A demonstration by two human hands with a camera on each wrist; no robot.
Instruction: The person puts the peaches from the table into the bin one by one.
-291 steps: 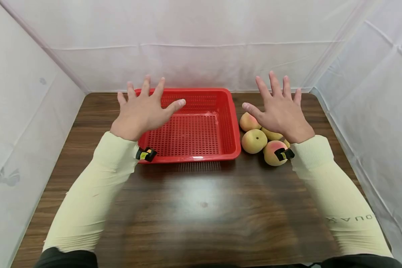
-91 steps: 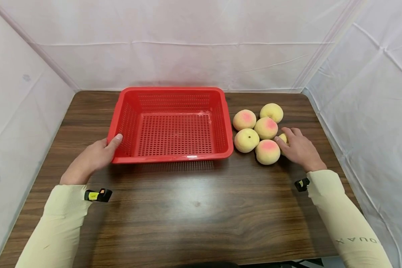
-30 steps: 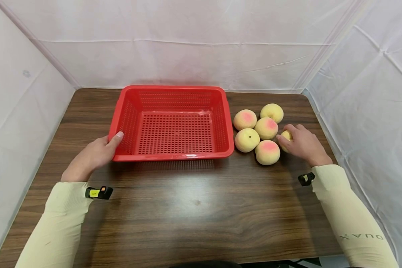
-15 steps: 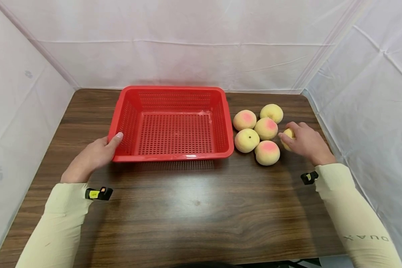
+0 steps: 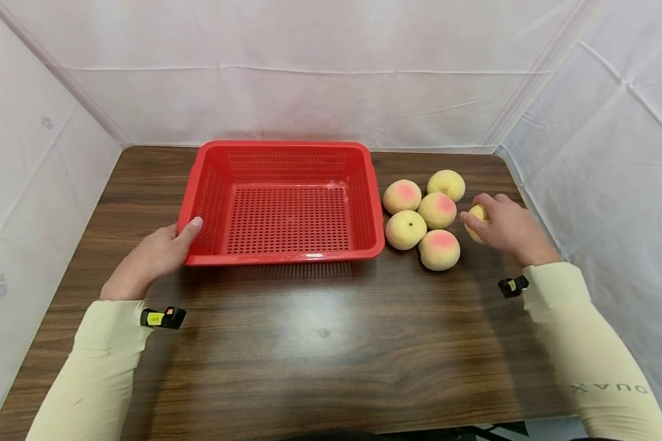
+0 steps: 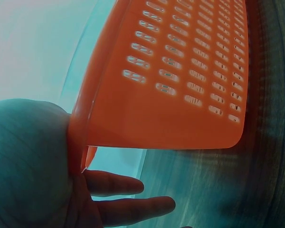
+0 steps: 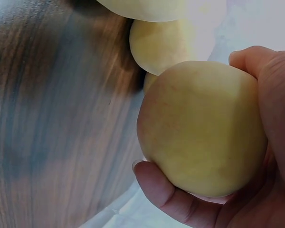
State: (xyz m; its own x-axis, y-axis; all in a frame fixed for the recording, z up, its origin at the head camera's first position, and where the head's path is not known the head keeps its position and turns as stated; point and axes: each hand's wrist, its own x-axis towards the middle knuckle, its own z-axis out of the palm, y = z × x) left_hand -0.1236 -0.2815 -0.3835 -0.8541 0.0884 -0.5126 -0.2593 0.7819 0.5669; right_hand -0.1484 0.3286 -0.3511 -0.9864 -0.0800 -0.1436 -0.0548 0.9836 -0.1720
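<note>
— Making out any lettering?
— Seeing dark printed letters (image 5: 610, 388), apparently "DUAX", standing upside down on the pale-yellow fabric right sleeve (image 5: 590, 343).
— Finding more?
— Spotting a tiny marking (image 5: 154, 319) on the yellow rectangular label (image 5: 155, 318) of the small black box-shaped left wrist camera (image 5: 173, 317), but failing to read it: coming out too small.

My basket (image 5: 289, 220) is bright red, its floor and sides patterned with rows of small holes, though my left wrist view tints it orange. Three blushed peaches (image 5: 438, 210) show pink over pale yellow; two plain peaches (image 5: 406, 229) show yellow, one marked by a dark dot. The peach in my right hand (image 5: 510, 226), the held peach (image 7: 202, 128), looks yellow, faintly reddish on one side. My sleeves (image 5: 601, 355) are pale yellow-green, the right printed with dark letters. The desk (image 5: 320, 367) is dark brown, streaked with wood grain; the back sheet (image 5: 309, 37) is pinkish white.
</note>
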